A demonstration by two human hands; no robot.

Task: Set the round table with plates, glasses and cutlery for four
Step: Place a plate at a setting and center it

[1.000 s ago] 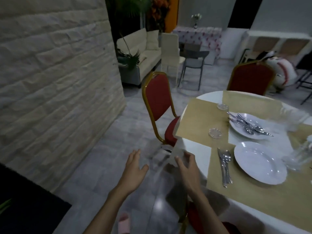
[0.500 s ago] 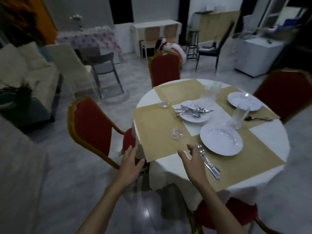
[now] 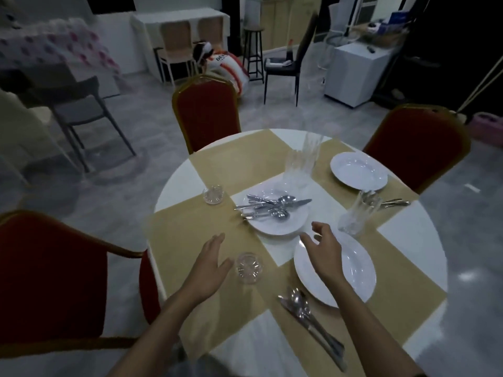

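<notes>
The round white table (image 3: pixel 402 235) carries several tan placemats. A white plate (image 3: pixel 359 273) lies near me with cutlery (image 3: pixel 307 314) to its left. In the middle, another plate (image 3: pixel 283 227) holds a pile of cutlery (image 3: pixel 269 206). A third plate (image 3: pixel 358 171) sits at the far right. Short glasses (image 3: pixel 249 268) (image 3: pixel 213 194) stand on the left mats, tall glasses (image 3: pixel 356 213) (image 3: pixel 310 151) further right. My left hand (image 3: pixel 209 265) hovers open beside the near short glass. My right hand (image 3: pixel 324 248) is open above the near plate.
Red chairs with gold frames stand at the left (image 3: pixel 51 278), far side (image 3: pixel 206 115) and right (image 3: pixel 419 145) of the table. Behind are a grey chair (image 3: pixel 81 110), a black chair (image 3: pixel 288 63), a stool (image 3: pixel 253 50) and a white cabinet (image 3: pixel 353 72).
My view has swung from the stone wall round to the table and closer in. Both hands have moved forward over the table top, still holding nothing.
</notes>
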